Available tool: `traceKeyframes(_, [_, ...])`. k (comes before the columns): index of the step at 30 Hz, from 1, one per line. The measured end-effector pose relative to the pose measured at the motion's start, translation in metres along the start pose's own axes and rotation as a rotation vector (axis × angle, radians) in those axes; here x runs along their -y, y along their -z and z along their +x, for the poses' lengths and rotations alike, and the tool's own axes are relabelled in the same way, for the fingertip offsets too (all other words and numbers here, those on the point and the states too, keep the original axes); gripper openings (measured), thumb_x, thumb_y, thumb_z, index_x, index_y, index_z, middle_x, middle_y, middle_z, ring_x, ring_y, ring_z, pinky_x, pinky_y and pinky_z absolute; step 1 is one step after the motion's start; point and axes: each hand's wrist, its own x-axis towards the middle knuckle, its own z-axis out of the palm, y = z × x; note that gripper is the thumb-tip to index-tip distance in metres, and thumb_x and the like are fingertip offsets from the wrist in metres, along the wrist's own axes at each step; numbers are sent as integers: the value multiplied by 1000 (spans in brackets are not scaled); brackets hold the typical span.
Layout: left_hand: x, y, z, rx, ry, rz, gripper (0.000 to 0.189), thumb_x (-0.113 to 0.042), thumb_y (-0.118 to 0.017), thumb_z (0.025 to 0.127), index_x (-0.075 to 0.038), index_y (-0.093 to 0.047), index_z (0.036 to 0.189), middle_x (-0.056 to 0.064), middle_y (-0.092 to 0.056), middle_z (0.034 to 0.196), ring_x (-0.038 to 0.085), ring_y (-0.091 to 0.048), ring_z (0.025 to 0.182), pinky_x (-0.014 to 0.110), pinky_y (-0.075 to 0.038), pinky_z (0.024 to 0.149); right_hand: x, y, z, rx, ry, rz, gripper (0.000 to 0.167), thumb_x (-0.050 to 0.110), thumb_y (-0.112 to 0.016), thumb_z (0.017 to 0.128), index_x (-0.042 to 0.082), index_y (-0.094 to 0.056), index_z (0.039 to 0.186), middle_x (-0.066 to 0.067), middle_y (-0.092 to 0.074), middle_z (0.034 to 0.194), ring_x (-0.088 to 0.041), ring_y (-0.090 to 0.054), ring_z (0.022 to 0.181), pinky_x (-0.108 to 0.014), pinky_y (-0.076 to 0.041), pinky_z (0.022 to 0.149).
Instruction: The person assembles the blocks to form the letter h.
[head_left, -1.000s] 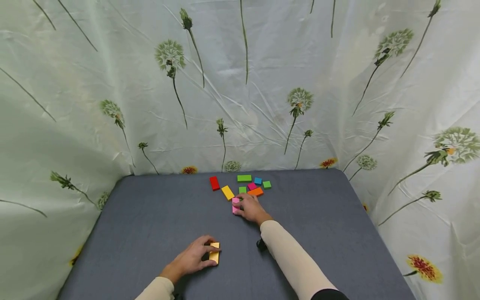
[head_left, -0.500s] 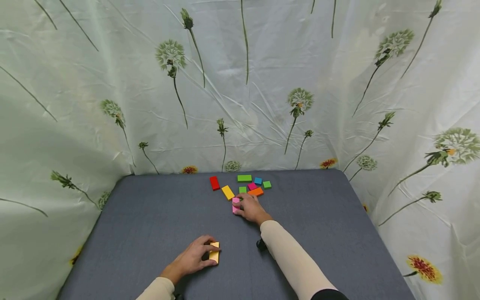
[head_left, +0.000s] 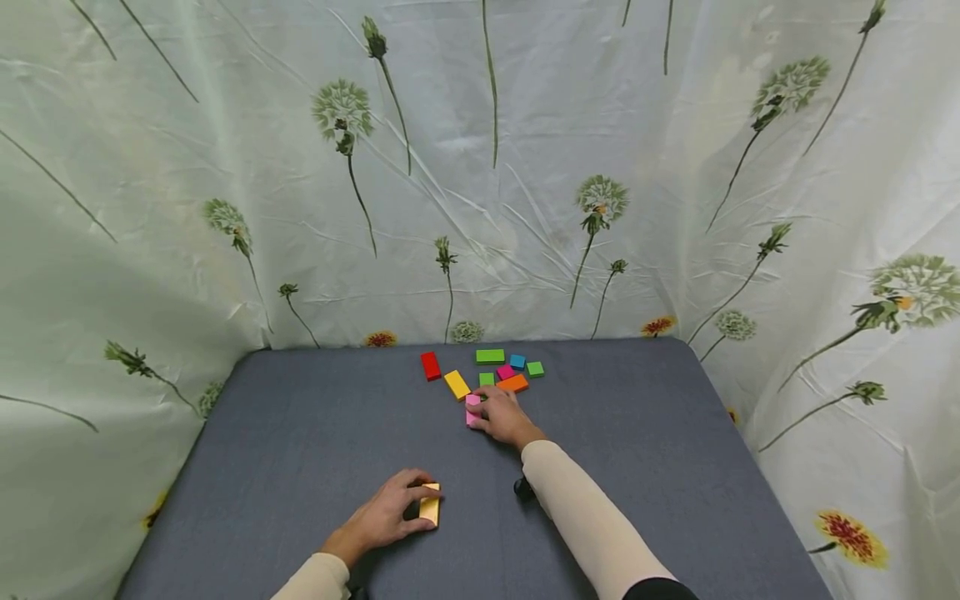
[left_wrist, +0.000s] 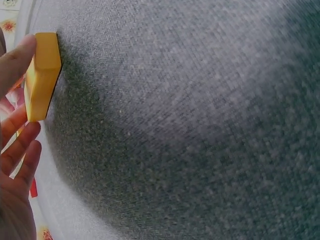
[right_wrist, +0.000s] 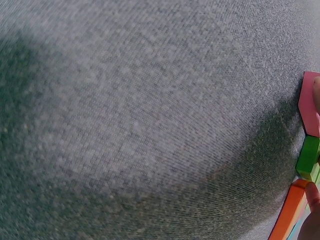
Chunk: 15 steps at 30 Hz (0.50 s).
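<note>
Hands (head_left: 382, 510) hold yellow block (head_left: 429, 510) and pink block (head_left: 472, 417), long axes toward the curtain (head_left: 525, 83).

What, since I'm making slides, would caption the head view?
Left hand holds a yellow block; right hand holds a pink block.

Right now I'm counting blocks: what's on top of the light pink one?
No other block shows on the light pink block; the right hand hides part of its top.

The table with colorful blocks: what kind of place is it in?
Maybe a little curtained-off indoor spot, though I can't see beyond: there's a gray table, flowery cloth hanging behind it, and colorful blocks on top.
</note>
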Motion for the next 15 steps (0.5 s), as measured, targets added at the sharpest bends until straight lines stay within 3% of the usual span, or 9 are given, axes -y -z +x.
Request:
traceKeyframes(4, [1, -2, -2, -56, 7, 2, 46, -45, -72, 83, -16, -67, 119, -1, -56, 121, 21, -53, 112, 47, -44, 93, -3, -2, 2, 6, -12, -10, 39, 31, -68, 89, 17, -64, 126, -5, -50, 138, -22, -42, 130, -51, -27, 106])
traceKeyframes(11, [6, -8, -8, -276, -164, 56, 40, -32, -80, 76, -8, -71, 107, 1, -64, 110, 17, -58, 100, 39, -46, 83, -3, -2, 4, 2, -20, -14, 41, 31, -69, 88, 16, -64, 126, -5, -50, 138, -22, -42, 130, -49, -27, 106])
traceKeyframes(15, [6, -12, -9, -324, -217, 62, 38, -29, -80, 76, -6, -72, 104, 1, -66, 108, 17, -59, 98, 37, -46, 79, -3, -3, 3, 16, -27, -10, 42, 32, -68, 89, 17, -63, 128, -5, -49, 139, -22, -41, 132, -49, -27, 107])
